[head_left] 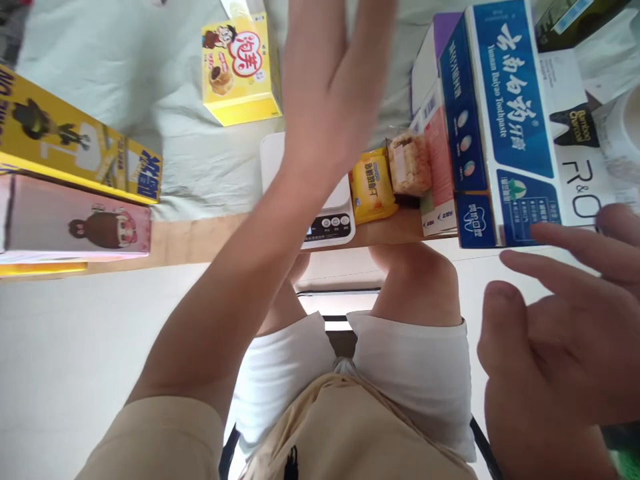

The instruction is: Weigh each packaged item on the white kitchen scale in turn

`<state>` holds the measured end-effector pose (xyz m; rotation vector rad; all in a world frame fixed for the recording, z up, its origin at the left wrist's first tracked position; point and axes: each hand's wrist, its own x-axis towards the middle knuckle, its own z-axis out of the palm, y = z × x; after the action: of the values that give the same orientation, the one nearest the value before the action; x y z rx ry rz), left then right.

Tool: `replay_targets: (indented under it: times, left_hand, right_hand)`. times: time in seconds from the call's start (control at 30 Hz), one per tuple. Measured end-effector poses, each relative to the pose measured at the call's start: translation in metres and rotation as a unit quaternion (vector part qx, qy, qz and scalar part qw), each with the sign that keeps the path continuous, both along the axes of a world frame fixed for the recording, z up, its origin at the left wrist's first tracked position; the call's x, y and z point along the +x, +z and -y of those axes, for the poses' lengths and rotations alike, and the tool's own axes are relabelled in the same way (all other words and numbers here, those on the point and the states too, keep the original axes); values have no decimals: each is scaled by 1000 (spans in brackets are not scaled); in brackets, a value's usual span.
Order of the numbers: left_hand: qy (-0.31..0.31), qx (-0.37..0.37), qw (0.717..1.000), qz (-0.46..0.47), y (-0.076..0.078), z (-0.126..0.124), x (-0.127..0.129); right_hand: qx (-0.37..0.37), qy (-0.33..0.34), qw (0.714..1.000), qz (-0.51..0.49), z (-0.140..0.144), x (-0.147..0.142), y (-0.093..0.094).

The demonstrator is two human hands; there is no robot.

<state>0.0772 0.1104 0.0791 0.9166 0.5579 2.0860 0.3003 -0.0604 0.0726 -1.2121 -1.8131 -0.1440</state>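
The left hand [330,73] was raised flat over the bench [200,237], fingers straight and together, its grip wide and holding nothing. It hovered above a white kitchen scale [320,213], covering most of the platform, so whether the platform carried anything could not be told. The scale sat at the near edge of the bench with its display panel facing the person, likely so the reading could be taken from the seat.

The right hand [565,333] hung at 4 o'clock, fingers loosely spread and pointing toward 9 o'clock, its grip also wide and empty. Its fingertips lay just beside the near end of a blue toothpaste box [510,127], nearest of all the things to it.

Just beside the scale at 3 o'clock lay a small yellow snack packet [373,187] and a clear-wrapped rice cracker [410,163], touching each other and set within easy reach. A yellow cream-puff box [240,67] stood at 11 o'clock on the pale cloth [125,67]. A long yellow box [75,143] and a pink box [75,220] lay side by side at 9 o'clock. A white box [583,167] lay against the toothpaste box at 2 o'clock.
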Motion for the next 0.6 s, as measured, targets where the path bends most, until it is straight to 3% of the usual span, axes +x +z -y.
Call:
replay_targets:
  times: [0.07, 0.17, 0.23, 0.37, 0.5, 0.6]
  left_hand:
    - [-28, -27, 992, -124, -5, 13, -30]
    - [-9, -166, 944, -284, -13, 29, -59]
    - [21, -202, 934, -293, -17, 39, -69]
    - [89, -232, 930, -271, -21, 49, -84]
    - [154, -284, 907, -270, -23, 41, -111]
    - [184, -294, 906, -244, -32, 29, -140]
  right_hand:
    - [10, 35, 999, 3, 0, -13, 1]
    - [-33, 77, 996, 15, -3, -41, 4]
    - [-56, 70, 995, 38, -5, -58, 7]
    - [-34, 37, 998, 25, -10, -83, 17]
    - [-67, 93, 993, 24, -26, -102, 21]
    - [-108, 129, 986, 19, -52, -123, 17]
